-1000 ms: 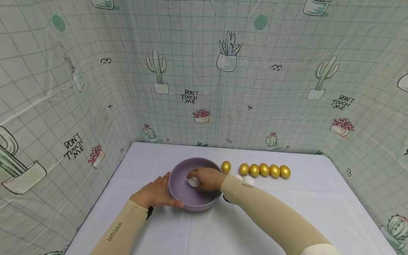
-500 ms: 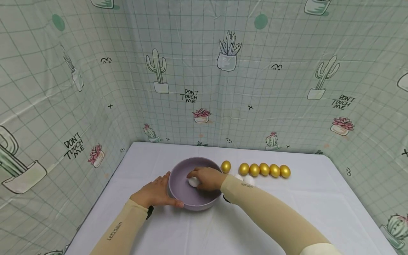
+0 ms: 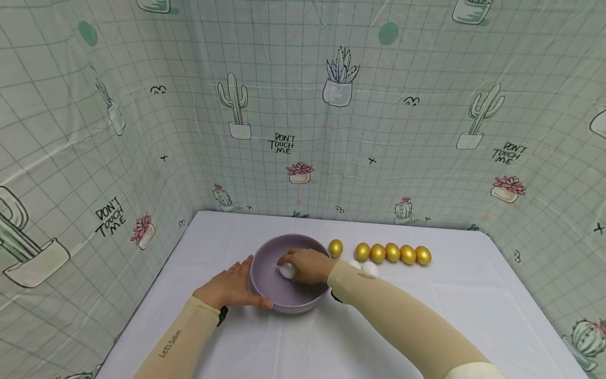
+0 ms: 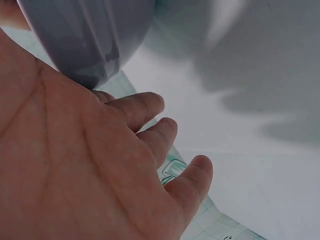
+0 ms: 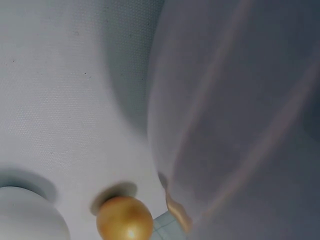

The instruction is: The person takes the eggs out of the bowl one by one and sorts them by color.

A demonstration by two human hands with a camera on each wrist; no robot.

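A round mauve bowl (image 3: 273, 289) stands on the white-covered table. My left hand (image 3: 232, 287) lies against its left side, thumb along the front rim and the other fingers spread by the outer wall. In the left wrist view, those fingers (image 4: 189, 185) are only slightly bent, and the palm is close to the bowl (image 4: 90, 45). Inside the bowl my right hand (image 3: 310, 266) grips a white egg (image 3: 286, 271), whose right part the hand hides. The right wrist view is mostly filled by the bowl's outer wall (image 5: 235, 125), with the right hand out of sight.
Just right of the bowl sits a single golden egg (image 3: 335, 248). Several more golden eggs (image 3: 392, 252) form a row farther right. White eggs (image 3: 370, 269) lie in front of them, partly behind the right sleeve (image 3: 397, 305). A cactus-print sheet (image 3: 303, 116) rises around the table's back and sides.
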